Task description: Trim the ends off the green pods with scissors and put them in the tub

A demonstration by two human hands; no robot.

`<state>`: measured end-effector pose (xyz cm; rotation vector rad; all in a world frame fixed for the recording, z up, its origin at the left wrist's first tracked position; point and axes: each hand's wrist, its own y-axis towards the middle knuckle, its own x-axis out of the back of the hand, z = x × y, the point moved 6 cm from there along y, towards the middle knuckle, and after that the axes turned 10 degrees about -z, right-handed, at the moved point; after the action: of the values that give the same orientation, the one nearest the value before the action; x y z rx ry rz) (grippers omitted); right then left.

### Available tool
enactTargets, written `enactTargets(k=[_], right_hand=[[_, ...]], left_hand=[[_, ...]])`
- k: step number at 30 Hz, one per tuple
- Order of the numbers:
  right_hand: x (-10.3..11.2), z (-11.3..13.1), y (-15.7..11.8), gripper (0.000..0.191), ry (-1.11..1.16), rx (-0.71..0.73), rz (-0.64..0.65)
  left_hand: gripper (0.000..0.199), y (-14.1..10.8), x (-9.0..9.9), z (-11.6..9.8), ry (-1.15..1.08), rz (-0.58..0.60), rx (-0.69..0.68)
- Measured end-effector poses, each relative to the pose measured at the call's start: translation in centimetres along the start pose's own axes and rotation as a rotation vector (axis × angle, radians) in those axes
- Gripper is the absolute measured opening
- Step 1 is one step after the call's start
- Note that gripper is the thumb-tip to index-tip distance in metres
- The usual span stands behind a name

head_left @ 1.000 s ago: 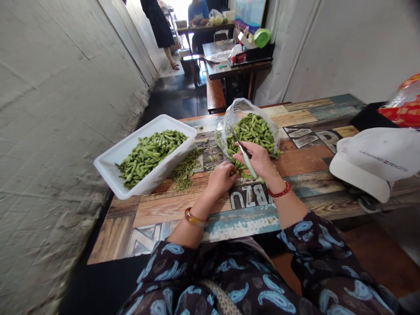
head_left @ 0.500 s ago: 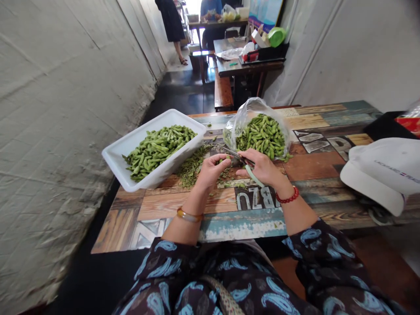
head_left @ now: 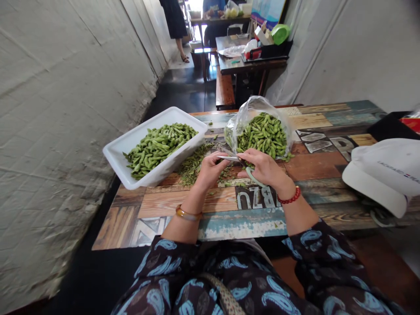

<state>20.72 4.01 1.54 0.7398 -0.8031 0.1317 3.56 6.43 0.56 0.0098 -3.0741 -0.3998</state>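
My right hand [head_left: 262,168] is closed around a pair of scissors [head_left: 252,176] with pale green handles. Their blades point left and reach the fingertips of my left hand [head_left: 211,169]. That hand is pinched; a green pod showed in it a moment ago, but the blades and fingers now mostly cover it. Beyond my right hand, a clear plastic bag [head_left: 232,131] lies open, full of green soybean pods [head_left: 262,135]. To the left stands a white tub [head_left: 113,155] with more pods [head_left: 160,146] in it. A heap of green trimmings [head_left: 192,168] lies between tub and left hand.
The patchwork-patterned table [head_left: 183,203] runs across in front of me. A white cap [head_left: 383,170] sits at its right side, near a black tray [head_left: 390,129]. Walls rise on both sides. Farther back are another table [head_left: 226,65], a bench [head_left: 225,89] and two people.
The scissor blades have swung down and left across my left fingertips, covering the pod seen there before. Both hands otherwise stay in nearly the same place.
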Motion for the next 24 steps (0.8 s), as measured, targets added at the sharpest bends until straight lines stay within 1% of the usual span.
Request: enactTargets(k=[4,7,15,17,20,22,24], right_hand=[[0.0,0.0,-0.1,0.054,0.001,0.011,0.010],[0.0,-0.1,-0.1,0.051,0.007,0.011,0.013],[-0.3,-0.5,-0.4,0.044,0.008,-0.001,0.079],[-0.4,-0.5,-0.4,0.043,0.014,-0.009,0.075],[-0.3,-0.7,-0.3,0.042,-0.036,-0.058,0.029],[0.0,-0.7,-0.2,0.042,-0.067,-0.087,-0.006],[0.1,-0.6,0.0,0.045,-0.049,-0.086,-0.015]], left_hand=[[0.005,0.0,-0.1,-0.8,0.065,0.040,-0.071],[0.008,0.0,-0.1,-0.7,0.105,0.073,-0.119],[0.013,0.2,-0.1,-0.1,0.141,0.113,-0.114],[0.013,0.2,0.0,0.0,0.170,0.098,-0.110],[0.013,0.3,0.5,0.2,0.217,0.036,-0.101],[0.013,0.4,0.7,0.5,0.233,-0.004,-0.086],[0.014,0.4,0.8,0.6,0.229,-0.012,-0.072]])
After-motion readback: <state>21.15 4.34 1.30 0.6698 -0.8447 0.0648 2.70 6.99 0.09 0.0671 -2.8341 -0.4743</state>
